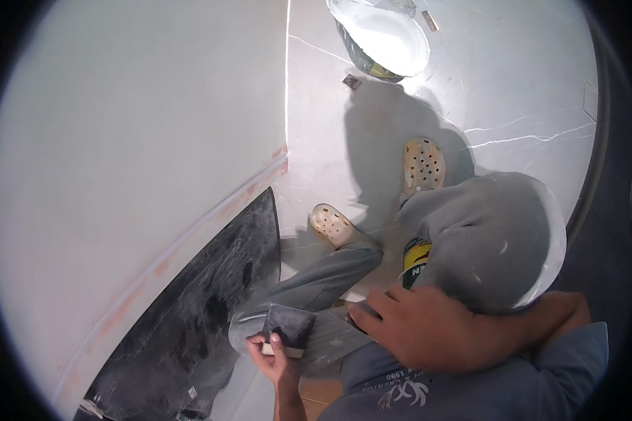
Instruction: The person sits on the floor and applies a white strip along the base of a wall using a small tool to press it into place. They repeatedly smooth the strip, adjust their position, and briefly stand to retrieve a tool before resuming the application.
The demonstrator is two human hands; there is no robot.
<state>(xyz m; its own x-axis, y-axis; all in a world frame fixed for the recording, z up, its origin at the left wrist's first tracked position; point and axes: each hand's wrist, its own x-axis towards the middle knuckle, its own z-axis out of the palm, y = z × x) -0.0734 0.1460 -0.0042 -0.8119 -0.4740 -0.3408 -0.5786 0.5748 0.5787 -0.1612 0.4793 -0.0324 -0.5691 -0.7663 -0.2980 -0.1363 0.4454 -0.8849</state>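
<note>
My left hand pinches a flat, dark grey square plate with a cream strip along its lower edge, thumb on its face. It is held over my left leg, close to the black panel. My right hand is over my lap with its fingers curled. A thin dark edge shows at its fingertips, but what it holds is hidden. Just beyond that hand, a yellow and dark green container is partly covered by my grey trouser leg.
At left is a pale wall. A long black, dusty panel lies along its base. Ahead on the light tiled floor are a bucket with a white interior and a small dark square piece. I wear cream perforated clogs.
</note>
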